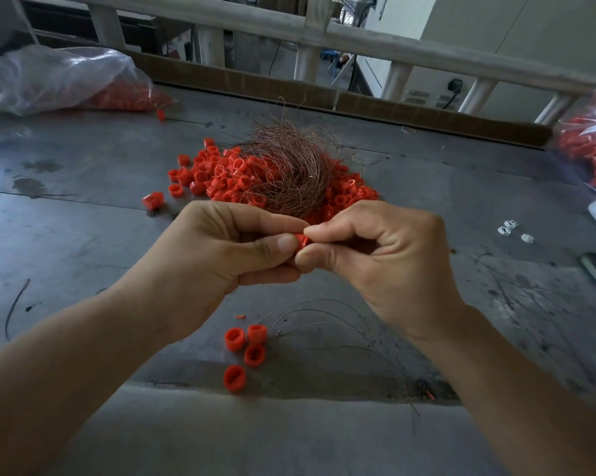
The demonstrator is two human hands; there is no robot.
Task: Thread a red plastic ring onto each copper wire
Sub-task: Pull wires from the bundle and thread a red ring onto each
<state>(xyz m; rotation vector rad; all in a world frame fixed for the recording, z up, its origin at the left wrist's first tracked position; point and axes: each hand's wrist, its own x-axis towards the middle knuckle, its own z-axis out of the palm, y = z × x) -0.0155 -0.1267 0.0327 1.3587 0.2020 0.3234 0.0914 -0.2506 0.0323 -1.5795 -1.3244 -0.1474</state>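
I look down on a grey, stained table (83,235) with a pale railing (358,39) behind it. Mid-table is a heap (217,173) of small red plastic hoops, each with a flattened oval bore. A tangled bundle (289,166) of thin copper wire lies on top of it.

Both hands are raised just in front of the heap and meet at the fingertips. The left hand (228,249) is curled, thumb and forefinger pinching one ring (302,239). The right hand (386,255), also curled, pinches the same ring from the other side. I cannot tell whether a wire runs through that pinch.

Four loose rings (245,352) lie below the hands, beside a few stray wires (324,314). A clear bag (59,77) holding red pieces lies far left.
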